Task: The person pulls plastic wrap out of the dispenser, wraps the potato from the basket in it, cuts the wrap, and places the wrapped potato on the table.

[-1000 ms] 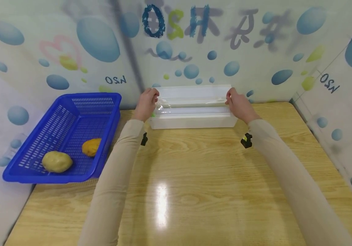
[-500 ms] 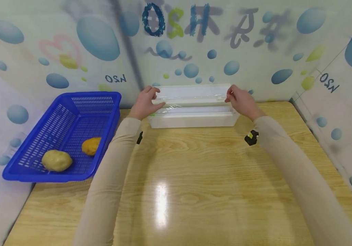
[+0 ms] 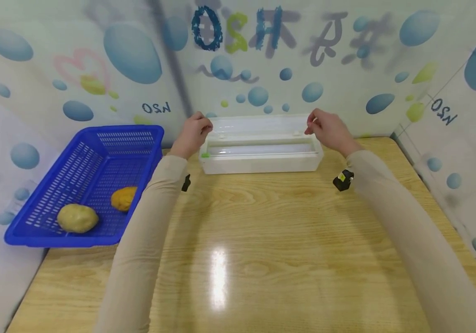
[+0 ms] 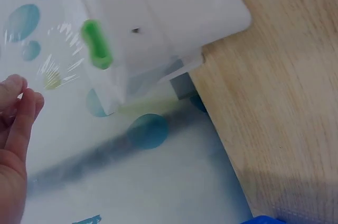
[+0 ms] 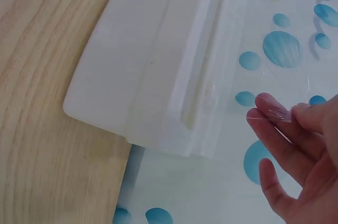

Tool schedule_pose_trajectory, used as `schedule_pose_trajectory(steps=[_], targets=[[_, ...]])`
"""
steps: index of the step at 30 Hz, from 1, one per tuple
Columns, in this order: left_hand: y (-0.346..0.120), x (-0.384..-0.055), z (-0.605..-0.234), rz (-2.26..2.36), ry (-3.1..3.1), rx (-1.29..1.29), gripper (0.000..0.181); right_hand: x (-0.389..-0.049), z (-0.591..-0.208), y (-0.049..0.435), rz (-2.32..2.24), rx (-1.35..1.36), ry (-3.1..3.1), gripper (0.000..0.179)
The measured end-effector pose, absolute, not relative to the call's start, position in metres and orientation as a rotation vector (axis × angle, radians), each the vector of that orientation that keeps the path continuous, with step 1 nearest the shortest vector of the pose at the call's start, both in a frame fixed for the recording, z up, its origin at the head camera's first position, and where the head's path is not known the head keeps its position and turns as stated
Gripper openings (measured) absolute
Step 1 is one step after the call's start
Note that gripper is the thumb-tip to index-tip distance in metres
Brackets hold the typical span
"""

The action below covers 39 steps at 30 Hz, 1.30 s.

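A long white cling film dispenser (image 3: 260, 164) stands at the back of the table, its lid raised against the wall. A green slide cutter (image 4: 97, 44) sits at the left end of its front. Clear cling film (image 4: 57, 73) stretches up from it, with creases radiating toward the fingers. At the left end, my left hand (image 3: 192, 135) pinches the film between thumb and fingertips. Across from it, my right hand (image 3: 332, 132) pinches the other side, thumb against the index and middle fingers. The film roll (image 3: 260, 149) shows inside the dispenser.
To the left stands a blue plastic basket (image 3: 136, 231) holding a potato (image 3: 77, 218) and an orange-yellow lumpy item (image 3: 123, 199), partly hidden by the basket's wall. A patterned wall (image 3: 259, 78) rises directly behind the dispenser. The wooden table (image 3: 271, 249) stretches in front.
My left thumb and fingers, spread apart half a second ago, are together again on the film. Both hands have risen slightly and moved a little outward. Dispenser and basket stay put.
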<state>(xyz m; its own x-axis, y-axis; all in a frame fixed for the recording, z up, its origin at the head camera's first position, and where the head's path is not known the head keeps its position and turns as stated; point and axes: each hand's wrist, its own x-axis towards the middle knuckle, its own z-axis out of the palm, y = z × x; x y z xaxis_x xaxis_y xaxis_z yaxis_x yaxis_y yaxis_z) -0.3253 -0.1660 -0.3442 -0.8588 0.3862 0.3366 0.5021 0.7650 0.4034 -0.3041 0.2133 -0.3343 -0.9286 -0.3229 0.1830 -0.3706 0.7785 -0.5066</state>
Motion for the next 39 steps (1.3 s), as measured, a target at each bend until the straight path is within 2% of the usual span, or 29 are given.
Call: schedule_pose_trajectory(steps=[9, 25, 39], targets=[[-0.164, -0.327, -0.323, -0.824, -2.733, -0.65, 0.012, -0.31, -0.311, 0.219, 0.82, 0.596, -2.973, 0.017], [-0.166, -0.326, -0.262, -0.72, -2.937, -0.642, 0.016, -0.318, -0.251, 0.222, 0.787, 0.839, -3.17, 0.02], [-0.171, -0.323, -0.225, -0.679, -2.932, -0.593, 0.019, -0.321, -0.214, 0.22, 0.801, 0.853, -3.137, 0.021]])
